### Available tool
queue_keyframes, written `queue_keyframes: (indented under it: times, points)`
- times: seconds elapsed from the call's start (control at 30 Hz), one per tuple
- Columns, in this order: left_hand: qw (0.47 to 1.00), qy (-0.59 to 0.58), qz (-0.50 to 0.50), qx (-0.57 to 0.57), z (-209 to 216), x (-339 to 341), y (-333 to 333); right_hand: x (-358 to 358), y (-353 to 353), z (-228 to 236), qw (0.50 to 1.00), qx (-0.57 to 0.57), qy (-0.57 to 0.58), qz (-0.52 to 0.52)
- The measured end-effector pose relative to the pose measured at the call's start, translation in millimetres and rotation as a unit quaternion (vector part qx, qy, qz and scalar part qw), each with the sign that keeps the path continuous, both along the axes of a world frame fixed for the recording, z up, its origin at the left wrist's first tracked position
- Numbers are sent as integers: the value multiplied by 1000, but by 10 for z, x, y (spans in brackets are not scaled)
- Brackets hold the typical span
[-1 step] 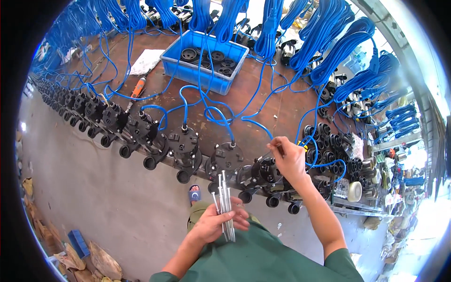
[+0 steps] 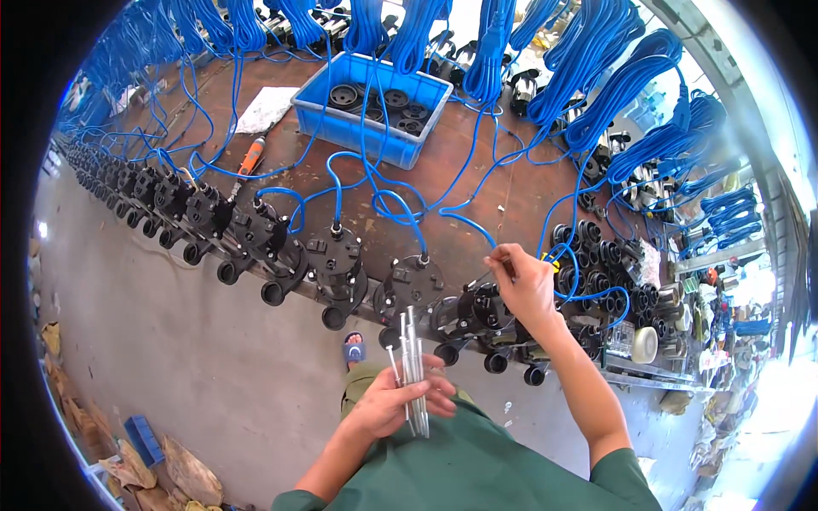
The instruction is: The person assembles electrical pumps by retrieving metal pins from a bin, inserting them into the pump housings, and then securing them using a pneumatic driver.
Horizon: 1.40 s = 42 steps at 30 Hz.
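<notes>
The work looks part-way along: black-topped units (image 2: 333,255) line the near edge of the counter (image 2: 528,183), and at least the nearer ones have blue cables (image 2: 411,223) running into their caps. Which of them already have their fastenings seated is too small to tell. What is plainly left is a loose bundle of long metal bolts (image 2: 412,362), none of that bundle fitted into anything.

Those bolts lie in the left hand (image 2: 388,404) — its fingers and thumb wrapped around them, heads upward, lower ends below the grip, just in front of the green-clothed torso. The right hand (image 2: 524,281) is well apart from the bundle, up and to the right, over the dark unit (image 2: 480,312) at the counter's edge. Its thumb and forefinger are pinched together; whether something thin sits between them — I cannot tell. A blue cable comes in just beside its fingertips.
</notes>
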<state>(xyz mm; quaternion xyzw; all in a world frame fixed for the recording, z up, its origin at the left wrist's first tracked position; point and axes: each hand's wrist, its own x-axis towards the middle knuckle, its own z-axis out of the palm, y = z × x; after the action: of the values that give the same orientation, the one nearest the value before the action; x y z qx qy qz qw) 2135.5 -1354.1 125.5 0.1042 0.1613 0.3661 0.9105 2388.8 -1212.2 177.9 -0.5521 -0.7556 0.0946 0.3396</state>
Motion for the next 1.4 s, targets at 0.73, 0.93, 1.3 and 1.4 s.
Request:
queue_keyframes:
  times: [0.73, 0.93, 1.3, 1.4]
  points:
    - [953, 291, -69, 47, 392, 1113, -153, 637, -1742, 128, 795, -389, 452, -111]
    - [967, 237, 29, -85, 229, 1427, -164, 1625, -1788, 134, 893, -45, 314, -319]
    - [957, 234, 143, -96, 73, 1778, -481, 2066, -1495, -128, 990, 111, 47, -71]
    - [923, 281, 262, 0, 81, 2002, -398, 2079, -1476, -288, 995, 78, -22, 59]
